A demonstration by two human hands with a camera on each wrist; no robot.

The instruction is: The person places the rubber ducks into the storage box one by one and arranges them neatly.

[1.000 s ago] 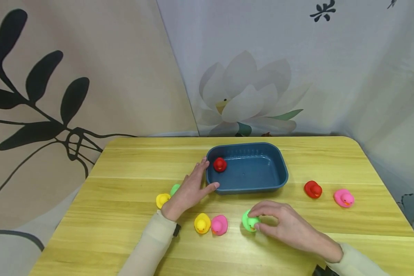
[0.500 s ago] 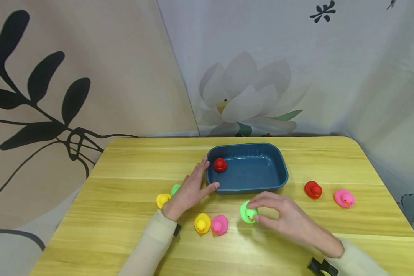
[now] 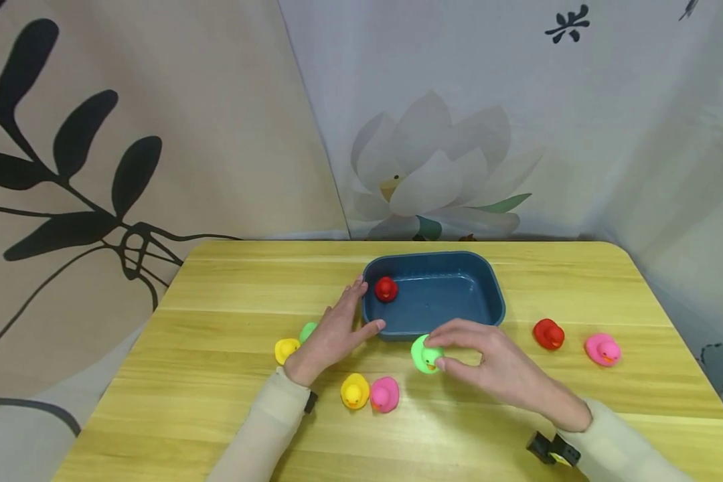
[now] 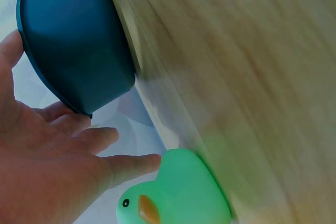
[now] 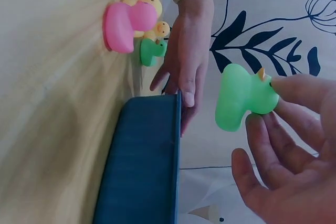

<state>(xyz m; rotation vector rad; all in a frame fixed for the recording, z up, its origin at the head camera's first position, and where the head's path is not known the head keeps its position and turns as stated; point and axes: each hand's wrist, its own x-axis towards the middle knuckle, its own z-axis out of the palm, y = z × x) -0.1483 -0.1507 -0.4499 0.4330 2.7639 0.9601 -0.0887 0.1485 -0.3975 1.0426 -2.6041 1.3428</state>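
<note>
Between thumb and fingertips, my right hand (image 3: 497, 365) pinches a green rubber duck (image 5: 239, 98) by its head. The duck is lifted off the table, near the front edge of a dark blue plastic basin (image 3: 436, 331). My left hand (image 3: 331, 338) rests its fingers and thumb on the basin's left rim, fingers spread. Inside the basin, at its left end, sits a red rubber duck (image 3: 386, 289). A second green duck (image 4: 184, 187) stands on the table under my left hand, close to the little finger in the left wrist view.
Yellow (image 3: 355, 391) and pink (image 3: 385, 394) ducks stand side by side in front of the basin. Another yellow duck (image 3: 286, 350) is left of my left wrist. To the right lie a red duck (image 3: 549, 334) and a pink duck (image 3: 603, 349) on the wooden table (image 3: 229, 321).
My right hand has raised the green duck from the table and carried it up and leftward toward the basin's front edge. The left hand has stayed on the rim.
</note>
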